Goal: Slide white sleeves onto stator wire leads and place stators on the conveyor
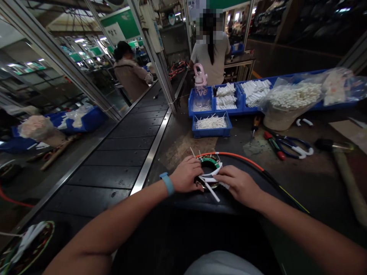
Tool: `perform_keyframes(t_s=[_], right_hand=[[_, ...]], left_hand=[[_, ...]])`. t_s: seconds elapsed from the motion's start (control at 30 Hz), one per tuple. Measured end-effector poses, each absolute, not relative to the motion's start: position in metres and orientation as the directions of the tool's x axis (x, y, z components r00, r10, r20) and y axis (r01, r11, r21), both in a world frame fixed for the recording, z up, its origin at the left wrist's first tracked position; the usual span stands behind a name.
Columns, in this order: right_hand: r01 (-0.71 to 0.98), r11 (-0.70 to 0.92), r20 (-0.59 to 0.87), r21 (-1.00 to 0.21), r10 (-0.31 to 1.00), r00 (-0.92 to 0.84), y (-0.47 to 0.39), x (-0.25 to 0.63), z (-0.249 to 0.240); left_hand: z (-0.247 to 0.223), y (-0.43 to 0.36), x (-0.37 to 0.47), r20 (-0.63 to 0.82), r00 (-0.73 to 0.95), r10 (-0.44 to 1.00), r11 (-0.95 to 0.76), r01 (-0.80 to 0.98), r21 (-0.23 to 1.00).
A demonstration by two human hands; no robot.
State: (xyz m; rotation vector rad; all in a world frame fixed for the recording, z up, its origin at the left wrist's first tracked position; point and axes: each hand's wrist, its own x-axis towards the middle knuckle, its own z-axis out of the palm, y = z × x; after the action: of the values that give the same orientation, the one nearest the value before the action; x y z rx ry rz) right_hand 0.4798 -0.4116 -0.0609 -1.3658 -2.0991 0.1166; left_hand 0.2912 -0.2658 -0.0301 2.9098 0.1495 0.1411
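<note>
A ring-shaped motor stator [212, 159] with a green board along its far rim lies on the bench in front of me. My left hand [186, 173] is closed round its left side, thumb at the near edge. With fingers pinched together, my right hand [237, 183] holds a white sleeve [210, 178] that crosses the ring's near side. Another white tube [213, 192] sticks out toward me. From the far rim an orange cable [241, 156] curves off to the right, its farther part black. My right fingertips are partly hidden.
Blue bins [245, 109] of white tubes line the back, with a small tray [212, 132] of thin tubes in front. A screwdriver [255, 126], pliers [295, 147] and a hammer [329, 145] lie right. A slatted conveyor [123, 152] runs left. Two people [212, 53] work beyond.
</note>
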Motion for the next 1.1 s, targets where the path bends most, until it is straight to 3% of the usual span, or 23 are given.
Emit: perform_keyframes(t_s=[0.13,0.3,0.4,0.6,0.93,1.1], right_hand=[[0.697,0.452,0.333,-0.557,0.89,-0.311,-0.406,0.496,-0.05],[0.618,0.303,0.122,-0.725,0.941,-0.317,-0.384,0.501,-0.037],[0.693,0.303,0.079,-0.654,0.938,-0.336,-0.377,0.503,-0.032],[0.85,0.399,0.013,-0.343,0.907,-0.421,-0.373,0.502,-0.022],[0.897,0.399,-0.096,-0.188,0.902,-0.421,-0.357,0.485,-0.015],[0.889,0.416,-0.068,-0.193,0.898,-0.435,-0.35,0.494,-0.015]], left_hand=[[-0.036,-0.28,0.292,0.077,0.973,0.218,-0.909,0.174,0.379],[-0.032,-0.284,0.296,0.073,0.962,0.263,-0.882,0.209,0.423],[-0.029,-0.285,0.297,0.043,0.963,0.265,-0.896,0.229,0.381],[-0.034,-0.289,0.299,0.031,0.927,0.374,-0.865,0.336,0.373],[-0.038,-0.294,0.292,0.085,0.921,0.381,-0.86,0.319,0.399],[-0.042,-0.316,0.288,0.155,0.819,0.553,-0.81,0.484,0.331]])
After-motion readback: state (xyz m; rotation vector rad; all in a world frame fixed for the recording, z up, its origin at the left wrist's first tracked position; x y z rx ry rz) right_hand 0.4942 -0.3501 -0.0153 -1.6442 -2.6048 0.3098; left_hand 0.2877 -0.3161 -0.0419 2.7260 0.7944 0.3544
